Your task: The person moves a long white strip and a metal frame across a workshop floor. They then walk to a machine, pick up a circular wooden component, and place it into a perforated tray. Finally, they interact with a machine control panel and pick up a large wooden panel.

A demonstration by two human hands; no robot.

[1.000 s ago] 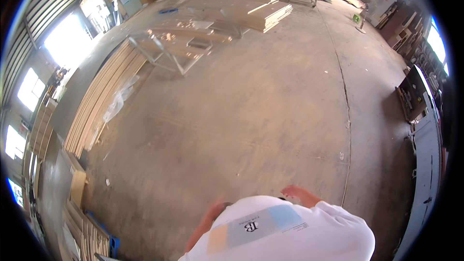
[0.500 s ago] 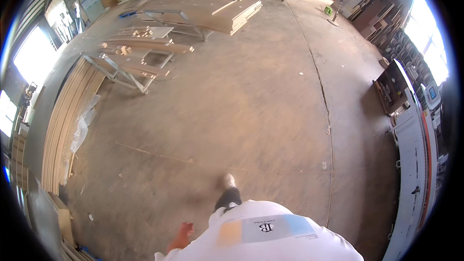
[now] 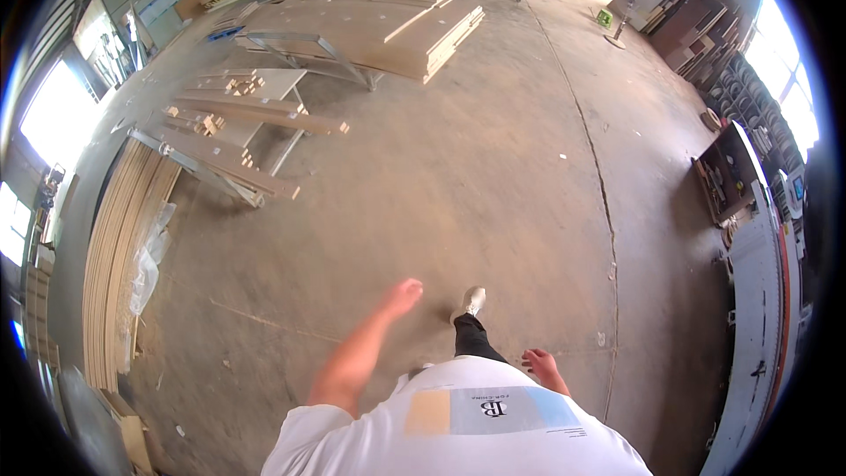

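My left hand (image 3: 404,297) swings forward over the concrete floor (image 3: 423,211), its arm stretched out. Motion smears its fingers, and I see no object in it. Lower and to the right, my right hand (image 3: 539,361) hangs beside my body with loosely bent fingers a little apart, holding nothing. Neither hand touches anything. One shoe (image 3: 474,300) is planted between the hands, below a dark trouser leg. My white shirt (image 3: 379,441) fills the bottom of the view.
Wood strips (image 3: 256,115) lie on a metal-framed stand at the left, with large boards (image 3: 379,26) stacked behind. Long planks (image 3: 123,247) and plastic film (image 3: 152,256) line the left side. A long machine (image 3: 753,300) and an open cabinet (image 3: 724,176) stand right. A floor crack (image 3: 592,159) runs lengthwise.
My left hand has swung up and forward from beside my body. My right hand has come into view, and a shoe stands farther right. The wood stacks appear nearer.
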